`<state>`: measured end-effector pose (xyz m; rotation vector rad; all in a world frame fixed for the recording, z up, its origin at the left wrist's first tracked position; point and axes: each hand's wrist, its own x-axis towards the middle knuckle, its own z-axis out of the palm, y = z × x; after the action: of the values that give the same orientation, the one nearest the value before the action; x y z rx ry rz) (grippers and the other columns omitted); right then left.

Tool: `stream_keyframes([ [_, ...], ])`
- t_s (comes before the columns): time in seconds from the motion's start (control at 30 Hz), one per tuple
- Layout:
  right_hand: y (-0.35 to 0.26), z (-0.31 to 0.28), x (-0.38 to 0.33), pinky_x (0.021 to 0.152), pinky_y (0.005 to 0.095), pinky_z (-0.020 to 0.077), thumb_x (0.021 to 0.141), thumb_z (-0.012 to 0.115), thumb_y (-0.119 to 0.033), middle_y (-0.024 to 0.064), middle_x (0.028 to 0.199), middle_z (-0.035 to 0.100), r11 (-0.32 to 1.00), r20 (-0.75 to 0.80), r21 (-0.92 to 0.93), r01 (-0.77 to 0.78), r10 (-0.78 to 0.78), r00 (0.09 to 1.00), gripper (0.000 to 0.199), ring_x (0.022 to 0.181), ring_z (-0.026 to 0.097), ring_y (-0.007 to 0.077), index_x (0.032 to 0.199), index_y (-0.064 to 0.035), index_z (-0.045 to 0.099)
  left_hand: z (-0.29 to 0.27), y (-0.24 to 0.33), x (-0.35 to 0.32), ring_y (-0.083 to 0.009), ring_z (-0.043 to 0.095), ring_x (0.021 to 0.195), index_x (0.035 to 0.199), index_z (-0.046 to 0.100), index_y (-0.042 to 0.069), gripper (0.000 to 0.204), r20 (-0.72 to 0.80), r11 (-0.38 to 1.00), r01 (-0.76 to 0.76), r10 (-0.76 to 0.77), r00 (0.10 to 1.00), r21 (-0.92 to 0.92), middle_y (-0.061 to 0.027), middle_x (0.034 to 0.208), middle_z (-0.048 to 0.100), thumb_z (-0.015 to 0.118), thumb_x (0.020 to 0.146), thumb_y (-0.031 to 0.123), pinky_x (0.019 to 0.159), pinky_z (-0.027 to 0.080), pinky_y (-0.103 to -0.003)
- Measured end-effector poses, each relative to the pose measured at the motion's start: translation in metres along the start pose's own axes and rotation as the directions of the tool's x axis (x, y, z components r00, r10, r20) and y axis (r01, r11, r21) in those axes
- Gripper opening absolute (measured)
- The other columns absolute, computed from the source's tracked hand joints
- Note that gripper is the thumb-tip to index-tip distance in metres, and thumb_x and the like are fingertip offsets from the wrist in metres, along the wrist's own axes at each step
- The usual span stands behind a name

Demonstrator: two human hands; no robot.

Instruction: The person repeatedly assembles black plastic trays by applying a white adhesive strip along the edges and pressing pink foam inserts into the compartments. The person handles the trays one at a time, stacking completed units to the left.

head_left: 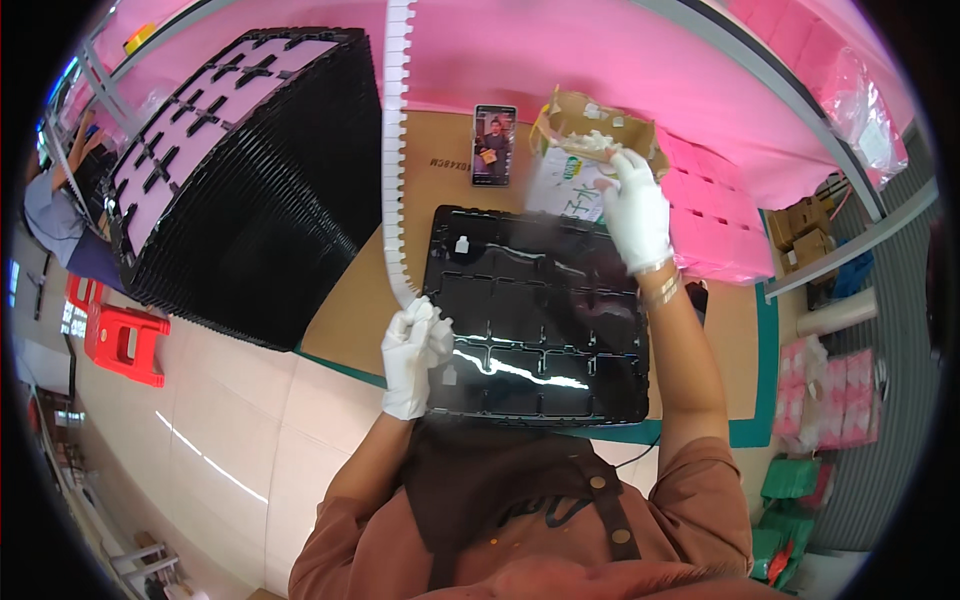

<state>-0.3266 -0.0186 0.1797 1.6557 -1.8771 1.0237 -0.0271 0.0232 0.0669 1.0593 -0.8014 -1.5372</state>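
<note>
My left hand [412, 352], in a white glove, is at the left edge of a black plastic tray [545, 300]. Its fingers pinch the lower end of a long white notched strip [396, 160], which runs up past the far side of the table. Two small white pieces lie in the tray: one tag-shaped piece [462, 244] far left, another piece [449, 375] near left. My right hand [638, 212], also gloved, is over the near edge of an open cardboard box [655, 150] of small white pieces [592, 141]. Its fingers are bent together; whatever they hold is hidden.
A tall stack of black trays [260, 200] stands left. A phone [493, 146] is propped beyond the tray. Pink packs [710, 215] lie right of the box, under a grey metal frame [835, 255]. Red stools [125, 340] and another person [55, 205] are far left.
</note>
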Motion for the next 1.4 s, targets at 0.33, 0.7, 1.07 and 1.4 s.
stream_keyframes([
  [0.33,-0.127,-0.014,-0.131,0.064,0.0225,0.0436,0.085,0.07,-0.013,-0.0004,0.078,0.062,0.326,0.79,0.503,-0.8,0.202,0.579,0.016,0.072,0.053,0.0045,0.095,-0.0015,0.064,0.038,0.022,-0.036,-0.0057,0.05,0.053,0.096,0.055,0.007,0.02,0.1,0.999,0.013,-0.008,0.995,-0.043,-0.0021,0.071,0.057,0.056,0.098,0.026,0.046,0.038,-0.019],
  [0.7,-0.133,-0.046,-0.146,0.073,0.0331,0.0464,0.069,0.071,0.0,0.0061,0.092,0.06,0.687,0.215,0.722,-0.081,-0.112,0.97,0.018,0.082,0.057,0.0242,0.081,-0.0074,0.059,0.011,0.021,-0.029,-0.0055,0.051,0.055,0.101,0.056,0.009,0.012,0.22,0.976,0.17,-0.138,0.966,-0.133,-0.0047,0.086,0.064,0.058,0.097,0.02,0.045,0.037,-0.017],
  [1.07,0.029,-0.132,-0.182,0.083,0.036,0.0459,0.066,0.073,0.002,0.0094,0.096,0.059,0.854,0.649,0.195,-0.482,0.256,0.717,0.013,0.096,0.056,0.0271,0.076,-0.0024,0.066,-0.016,-0.008,-0.002,-0.0017,0.05,0.058,0.106,0.063,0.007,0.021,0.126,0.986,-0.023,0.001,0.992,0.167,-0.005,0.09,0.069,0.065,0.093,0.023,0.045,0.033,-0.015],
  [1.4,0.022,-0.115,-0.23,0.072,0.0428,0.0451,0.064,0.071,0.007,0.0122,0.088,0.055,0.945,0.511,0.02,-0.325,0.27,0.816,0.022,0.084,0.052,0.0339,0.077,-0.0013,0.055,-0.009,-0.007,-0.006,-0.0021,0.047,0.057,0.098,0.062,0.005,0.011,0.055,0.983,-0.037,0.027,0.998,0.182,-0.0014,0.077,0.062,0.06,0.096,0.016,0.048,0.032,-0.016],
])
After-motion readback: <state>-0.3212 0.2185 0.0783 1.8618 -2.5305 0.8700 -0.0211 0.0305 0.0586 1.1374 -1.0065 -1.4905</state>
